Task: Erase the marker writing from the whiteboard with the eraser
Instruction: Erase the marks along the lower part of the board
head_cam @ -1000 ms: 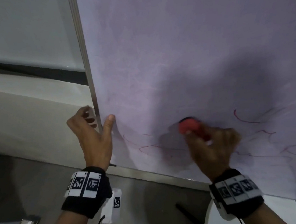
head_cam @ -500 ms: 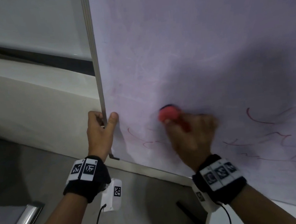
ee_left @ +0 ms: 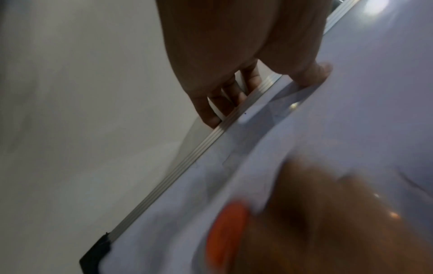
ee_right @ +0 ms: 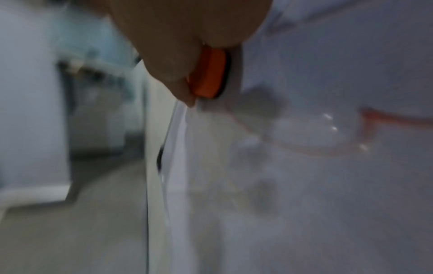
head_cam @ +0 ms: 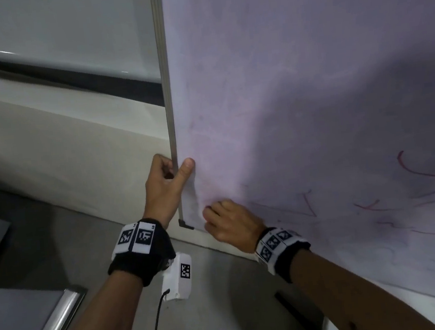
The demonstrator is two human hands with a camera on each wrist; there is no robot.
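Observation:
The whiteboard (head_cam: 295,76) fills the right of the head view, with red marker lines (head_cam: 415,171) left on its lower right part. My left hand (head_cam: 166,182) grips the board's metal left frame (head_cam: 166,89), fingers behind it and thumb on the front. My right hand (head_cam: 230,224) holds the orange eraser (ee_right: 211,72) flat against the board near its lower left corner; in the head view the hand hides the eraser. The left wrist view shows the eraser (ee_left: 226,231) blurred beside the frame (ee_left: 187,157).
A black plastic cap (head_cam: 186,224) marks the board's bottom left corner. The board stands against a pale wall ledge (head_cam: 60,133) above a grey floor (head_cam: 58,248). A metal rail (head_cam: 56,327) lies at the lower left, and a white round surface (head_cam: 388,316) sits under my right forearm.
My right hand has swept the eraser left and down along the board to its lower left corner, wiping away the red lines there. The left hand keeps its grip on the frame.

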